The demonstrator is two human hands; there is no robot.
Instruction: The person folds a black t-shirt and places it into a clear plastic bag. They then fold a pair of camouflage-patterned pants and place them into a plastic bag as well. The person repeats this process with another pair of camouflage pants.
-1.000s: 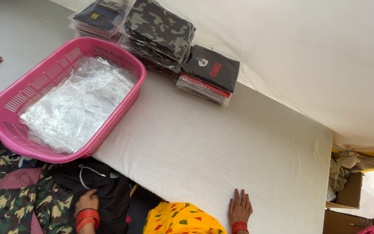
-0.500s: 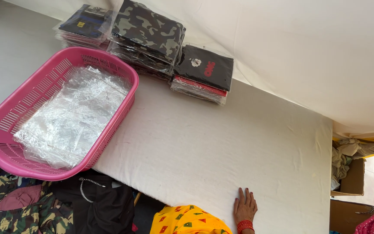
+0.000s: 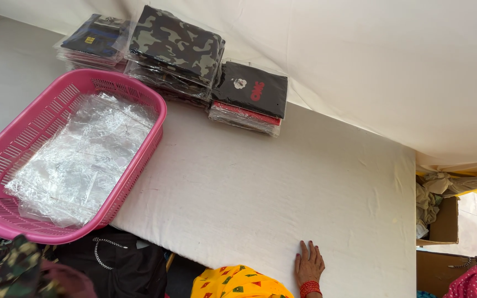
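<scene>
Head view: right hand (image 3: 308,266) lies flat and released on the white table (image 3: 260,187), lower centre; pink basket (image 3: 139,160) at left; left hand unseen.

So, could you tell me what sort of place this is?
Probably a garment packing table: stacks of folded clothes in clear bags, a pink basket of empty plastic bags, and a white-covered table.

Saw one hand (image 3: 308,265) resting flat, fingers spread, on near edge of white cloth-covered table (image 3: 282,198), red bangles at wrist; could not tell left from right. Nearest thing was bare cloth under palm. Pink slotted plastic basket (image 3: 139,160) sat well apart at table's other end, tilted over edge, holding stack of clear plastic bags (image 3: 78,160).
</scene>
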